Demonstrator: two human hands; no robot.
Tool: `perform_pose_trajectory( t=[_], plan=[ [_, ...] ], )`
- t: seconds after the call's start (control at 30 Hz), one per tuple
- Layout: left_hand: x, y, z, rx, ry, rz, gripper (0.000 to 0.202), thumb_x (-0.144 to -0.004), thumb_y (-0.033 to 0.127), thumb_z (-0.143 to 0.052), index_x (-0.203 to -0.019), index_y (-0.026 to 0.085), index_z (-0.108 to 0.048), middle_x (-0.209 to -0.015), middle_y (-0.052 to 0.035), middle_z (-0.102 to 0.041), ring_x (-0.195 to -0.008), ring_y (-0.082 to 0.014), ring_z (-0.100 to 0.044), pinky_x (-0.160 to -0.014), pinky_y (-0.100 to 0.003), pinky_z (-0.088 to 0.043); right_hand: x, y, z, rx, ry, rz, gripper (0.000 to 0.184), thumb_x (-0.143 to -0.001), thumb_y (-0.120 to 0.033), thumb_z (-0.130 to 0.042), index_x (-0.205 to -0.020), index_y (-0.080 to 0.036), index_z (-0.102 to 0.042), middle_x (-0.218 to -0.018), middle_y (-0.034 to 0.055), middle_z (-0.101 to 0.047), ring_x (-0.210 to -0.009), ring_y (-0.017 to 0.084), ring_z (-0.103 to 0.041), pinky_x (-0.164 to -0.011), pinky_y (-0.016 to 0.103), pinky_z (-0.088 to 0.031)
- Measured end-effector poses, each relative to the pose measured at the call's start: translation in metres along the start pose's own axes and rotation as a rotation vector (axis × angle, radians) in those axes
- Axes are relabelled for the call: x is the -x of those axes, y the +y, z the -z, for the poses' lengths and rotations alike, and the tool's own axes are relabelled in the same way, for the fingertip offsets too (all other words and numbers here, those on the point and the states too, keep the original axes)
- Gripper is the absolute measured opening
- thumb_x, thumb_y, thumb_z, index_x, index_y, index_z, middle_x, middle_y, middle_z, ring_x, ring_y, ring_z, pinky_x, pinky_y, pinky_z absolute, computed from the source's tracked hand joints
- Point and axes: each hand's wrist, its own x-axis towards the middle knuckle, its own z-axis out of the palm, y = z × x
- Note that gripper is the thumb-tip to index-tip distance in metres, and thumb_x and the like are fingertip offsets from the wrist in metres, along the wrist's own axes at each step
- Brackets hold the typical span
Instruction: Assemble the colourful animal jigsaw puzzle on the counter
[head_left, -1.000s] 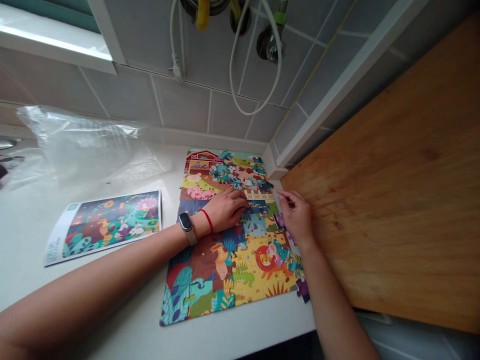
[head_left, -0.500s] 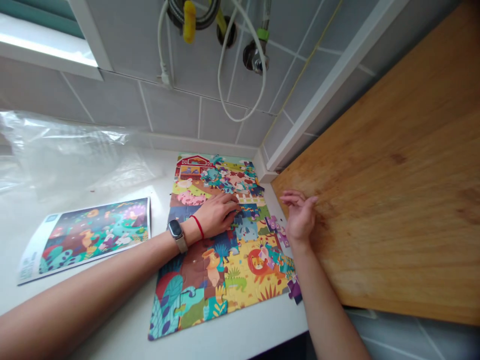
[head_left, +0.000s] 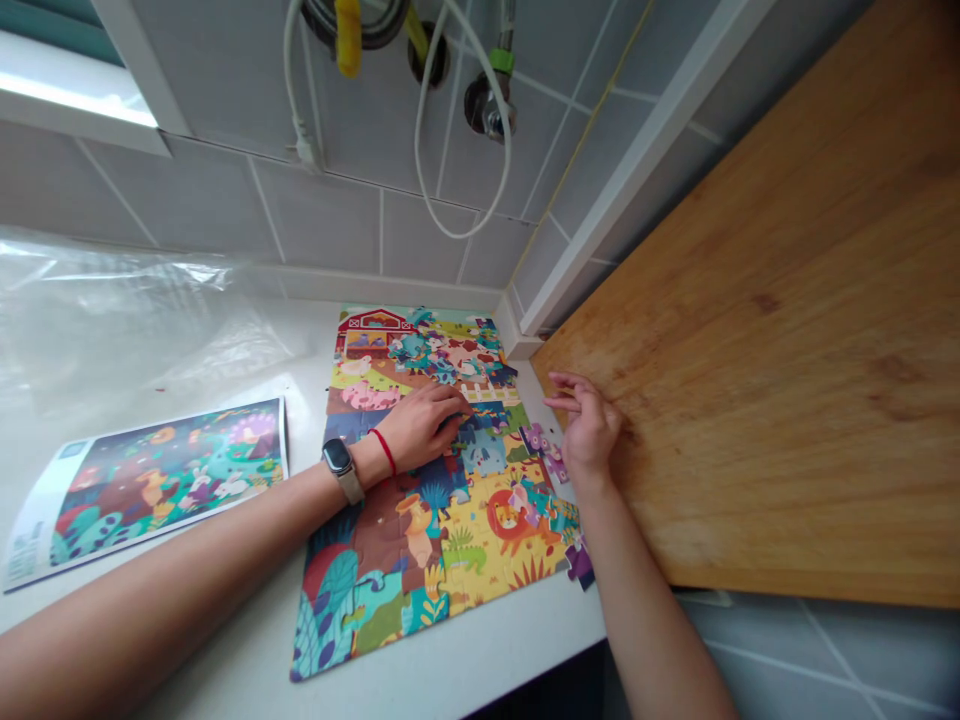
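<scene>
A colourful animal jigsaw puzzle (head_left: 420, 530) lies mostly joined, with loose pieces piled on its upper part. Reaching across it from the left, my left hand (head_left: 427, 425) has its fingers bent together, tips down on a dark blue puzzle piece (head_left: 480, 412) above the elephant; the fingers partly cover it. My right hand (head_left: 589, 430) is raised just off the puzzle's right edge, beside the wooden panel, fingers loosely apart with nothing seen in them. Purple puzzle pieces (head_left: 544, 450) lie between that hand and the puzzle, and another dark purple piece (head_left: 578, 565) sits near my right wrist.
A printed picture sheet (head_left: 165, 480) lies on the white countertop (head_left: 225, 630) at the left, with clear plastic wrapping (head_left: 135, 340) behind it. The wooden panel (head_left: 750, 400) stands close on the right. Tiled walls, a white cable (head_left: 510, 150) and hoses are at the back.
The whole view has shifted slightly, so the scene sits further left. My left hand stays at the same part of the puzzle. My right hand's fingers have spread slightly.
</scene>
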Motion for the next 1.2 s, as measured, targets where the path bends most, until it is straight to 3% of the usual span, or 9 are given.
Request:
perform_pose_trajectory(
  t=[0.13,0.27,0.43,0.6,0.77,0.87,0.93,1.03,1.2],
  plan=[
    [0.0,-0.002,0.0,0.007,-0.009,-0.013,0.025,-0.098,0.019,-0.049,-0.11,0.019,-0.07,-0.116,-0.0095,-0.073,-0.106,-0.0255,-0.068,-0.095,-0.042,-0.056,-0.001,-0.003,0.0,-0.039,0.047,-0.087,0.034,-0.079,-0.026,-0.052,-0.051,-0.022,-0.071,-0.084,0.0068,-0.076,-0.086,0.021,-0.067,-0.068,0.031,-0.057],
    [-0.001,-0.004,0.001,0.045,-0.012,-0.022,0.027,-0.099,0.022,-0.047,-0.109,0.018,-0.072,-0.116,-0.0105,-0.074,-0.106,-0.026,-0.068,-0.096,-0.043,-0.055,-0.003,0.0,0.0,-0.123,0.079,-0.083,0.037,-0.08,-0.027,-0.053,-0.046,-0.022,-0.068,-0.077,0.0047,-0.071,-0.083,0.017,-0.065,-0.072,0.028,-0.054],
    [-0.004,0.002,0.004,0.082,0.005,-0.03,0.029,-0.1,0.026,-0.046,-0.104,0.019,-0.074,-0.114,-0.0105,-0.075,-0.105,-0.0257,-0.069,-0.095,-0.042,-0.055,-0.002,0.004,-0.002,-0.108,0.02,-0.084,0.041,-0.084,-0.028,-0.051,-0.046,-0.023,-0.067,-0.067,0.003,-0.064,-0.079,0.017,-0.066,-0.075,0.028,-0.053],
    [-0.014,0.009,0.028,0.034,0.017,0.064,0.033,-0.1,0.036,-0.047,-0.116,0.02,-0.071,-0.118,-0.0088,-0.075,-0.108,-0.026,-0.07,-0.099,-0.04,-0.055,-0.001,0.004,-0.003,-0.049,-0.029,-0.089,0.044,-0.088,-0.031,-0.05,-0.048,-0.024,-0.066,-0.065,0.0033,-0.065,-0.077,0.018,-0.066,-0.079,0.031,-0.054],
    [-0.02,-0.027,0.068,-0.084,0.085,0.325,0.041,-0.095,0.042,-0.05,-0.129,0.023,-0.064,-0.134,-0.008,-0.07,-0.117,-0.0292,-0.068,-0.093,-0.041,-0.059,-0.002,0.01,-0.003,-0.101,-0.024,-0.098,0.049,-0.091,-0.036,-0.055,-0.045,-0.025,-0.065,-0.062,0.0023,-0.064,-0.077,0.018,-0.065,-0.084,0.032,-0.053],
    [-0.015,-0.061,0.08,-0.221,-0.042,0.336,0.055,-0.094,0.048,-0.053,-0.141,0.02,-0.057,-0.144,-0.0131,-0.062,-0.131,-0.0339,-0.061,-0.108,-0.049,-0.052,-0.001,0.01,-0.005,-0.154,-0.041,-0.115,0.05,-0.092,-0.037,-0.058,-0.045,-0.024,-0.066,-0.061,0.0018,-0.063,-0.074,0.016,-0.064,-0.081,0.031,-0.053],
    [-0.009,-0.078,0.079,-0.317,-0.163,0.295,0.07,-0.089,0.055,-0.06,-0.147,0.017,-0.052,-0.154,-0.0175,-0.052,-0.144,-0.0388,-0.048,-0.119,-0.054,-0.042,0.0,0.009,-0.007,-0.166,-0.064,-0.127,0.051,-0.093,-0.04,-0.059,-0.046,-0.024,-0.067,-0.062,0.002,-0.064,-0.072,0.016,-0.064,-0.076,0.031,-0.052],
    [0.0,-0.09,0.072,-0.42,-0.308,0.339,0.077,-0.092,0.063,-0.056,-0.155,0.019,-0.047,-0.165,-0.0179,-0.039,-0.153,-0.0425,-0.035,-0.123,-0.06,-0.033,0.002,0.007,-0.01,-0.145,-0.094,-0.129,0.055,-0.094,-0.049,-0.061,-0.046,-0.024,-0.067,-0.062,0.0026,-0.064,-0.071,0.016,-0.063,-0.071,0.03,-0.05],
    [0.003,-0.086,0.063,-0.474,-0.298,0.358,0.073,-0.098,0.064,-0.049,-0.157,0.023,-0.045,-0.168,-0.0153,-0.036,-0.155,-0.0413,-0.031,-0.124,-0.06,-0.032,0.002,0.008,-0.012,-0.049,-0.126,-0.098,0.063,-0.095,-0.061,-0.059,-0.045,-0.024,-0.065,-0.06,0.0035,-0.063,-0.07,0.017,-0.063,-0.073,0.032,-0.052]
  ],
)
